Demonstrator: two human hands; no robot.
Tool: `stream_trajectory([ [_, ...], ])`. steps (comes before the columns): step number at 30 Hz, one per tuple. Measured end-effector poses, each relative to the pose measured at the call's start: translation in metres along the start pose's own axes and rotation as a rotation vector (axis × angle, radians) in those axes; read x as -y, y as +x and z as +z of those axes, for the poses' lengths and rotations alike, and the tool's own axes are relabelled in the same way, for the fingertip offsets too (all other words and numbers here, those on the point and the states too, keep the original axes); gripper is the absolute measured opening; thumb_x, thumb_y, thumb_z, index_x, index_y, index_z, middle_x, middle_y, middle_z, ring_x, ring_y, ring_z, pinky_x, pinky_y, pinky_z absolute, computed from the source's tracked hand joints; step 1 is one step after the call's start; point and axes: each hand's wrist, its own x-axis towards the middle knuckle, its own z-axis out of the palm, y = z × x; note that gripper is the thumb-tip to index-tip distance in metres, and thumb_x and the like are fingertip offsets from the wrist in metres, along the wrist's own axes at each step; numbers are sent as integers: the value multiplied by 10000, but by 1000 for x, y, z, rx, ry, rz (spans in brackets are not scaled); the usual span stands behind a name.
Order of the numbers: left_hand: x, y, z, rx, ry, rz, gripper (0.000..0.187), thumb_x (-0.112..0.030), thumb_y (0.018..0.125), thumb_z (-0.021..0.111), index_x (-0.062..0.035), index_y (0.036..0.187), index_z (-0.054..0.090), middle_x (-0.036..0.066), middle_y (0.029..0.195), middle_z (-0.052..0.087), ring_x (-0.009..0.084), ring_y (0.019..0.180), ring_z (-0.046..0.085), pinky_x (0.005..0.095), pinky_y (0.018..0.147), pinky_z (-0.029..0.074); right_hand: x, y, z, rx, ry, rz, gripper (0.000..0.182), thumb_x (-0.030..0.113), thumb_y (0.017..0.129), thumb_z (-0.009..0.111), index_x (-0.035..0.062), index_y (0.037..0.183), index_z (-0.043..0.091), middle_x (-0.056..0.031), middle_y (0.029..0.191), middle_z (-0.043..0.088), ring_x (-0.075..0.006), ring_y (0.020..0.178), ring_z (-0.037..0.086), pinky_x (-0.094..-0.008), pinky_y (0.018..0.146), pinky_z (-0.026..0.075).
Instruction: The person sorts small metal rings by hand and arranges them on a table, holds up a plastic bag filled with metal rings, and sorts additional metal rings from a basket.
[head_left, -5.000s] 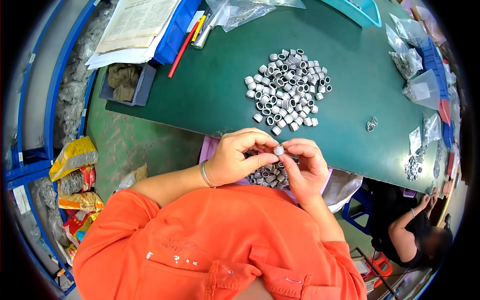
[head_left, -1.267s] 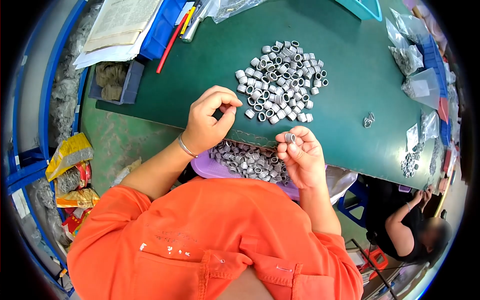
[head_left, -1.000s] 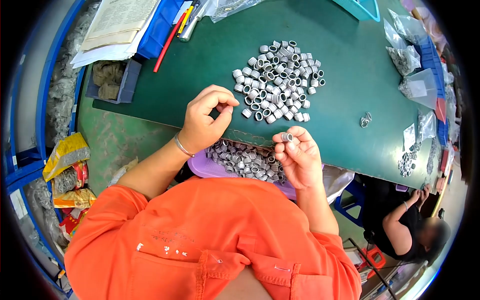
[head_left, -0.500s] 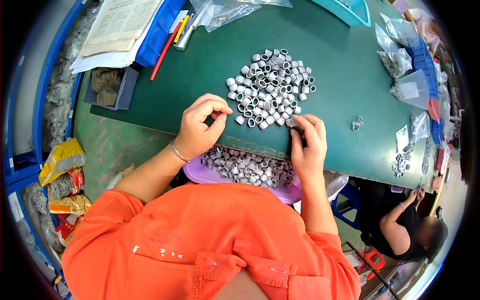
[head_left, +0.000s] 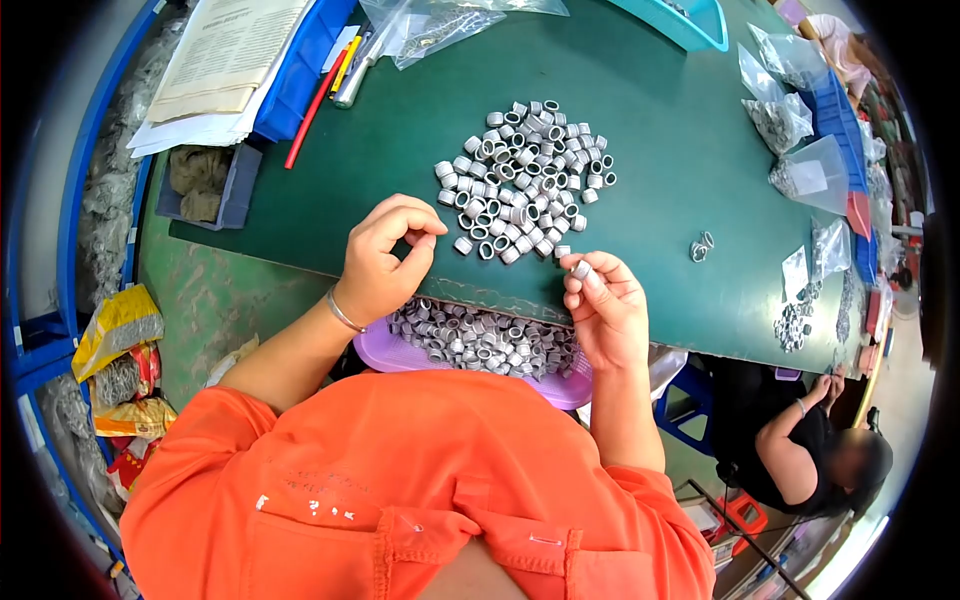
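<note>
Between the thumb and fingertips of my right hand (head_left: 608, 305) is a small grey metal ring (head_left: 580, 269), held just above the table's near edge. My left hand (head_left: 390, 255) hovers at the near left side of the pile, fingers curled and thumb close to the index finger; anything inside is hidden. A heap of grey ridged metal rings (head_left: 525, 180) lies on the green table beyond both hands. Below the table edge, a purple basket (head_left: 390, 350) full of the same rings (head_left: 480, 335) sits at my lap.
Two loose rings (head_left: 702, 247) lie to the right. Plastic bags (head_left: 810, 175) of parts line the right side. At the left are a blue tray (head_left: 300, 80), papers (head_left: 220, 60), a red pen (head_left: 315, 110) and a grey bin (head_left: 235, 190). A co-worker (head_left: 800, 450) sits at right.
My right hand has drawn back from the pile's near edge and turned, now showing a ring in its fingertips. My left hand keeps its curled pose. The whole view has shifted slightly.
</note>
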Motion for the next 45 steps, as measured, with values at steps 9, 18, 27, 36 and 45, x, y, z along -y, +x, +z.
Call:
stream_trajectory([
  [9, -1, 0, 0, 8, 15, 3, 142, 125, 760, 543, 11, 840, 571, 81, 885, 568, 116, 726, 528, 214, 630, 429, -6, -3, -1, 70, 238, 102, 112, -17, 838, 605, -6, 944, 571, -120, 911, 596, -165, 742, 594, -249, 627, 526],
  [18, -4, 1, 2, 5, 38, 31, 125, 106, 762, 571, 8, 841, 576, 80, 884, 573, 117, 708, 533, 208, 626, 431, -12, -6, 0, 101, 203, -58, 92, -54, 830, 595, -12, 908, 571, -133, 930, 581, -195, 770, 612, -284, 656, 544],
  [27, -26, -8, 40, 288, -516, -240, 269, 19, 720, 744, -7, 920, 566, 71, 917, 589, 104, 769, 600, 225, 631, 508, -26, -15, 37, 117, -1054, -882, 233, -146, 690, 626, -1, 870, 594, -122, 853, 628, -238, 786, 623, -305, 682, 501],
  [36, -24, -14, 47, 153, -476, -83, 442, 106, 774, 642, -12, 1135, 415, 127, 990, 600, 156, 884, 610, 275, 777, 510, -11, 6, 17, -108, -1516, -745, 233, -19, 732, 659, 8, 955, 598, -129, 902, 557, -291, 844, 526, -357, 757, 430],
  [45, -27, -12, 45, 168, -512, -121, 472, 122, 774, 625, -14, 1166, 399, 132, 991, 605, 161, 911, 607, 278, 782, 507, -15, 1, 11, -105, -1113, -524, 225, -38, 699, 700, 18, 894, 603, -81, 912, 596, -155, 719, 563, -236, 582, 457],
])
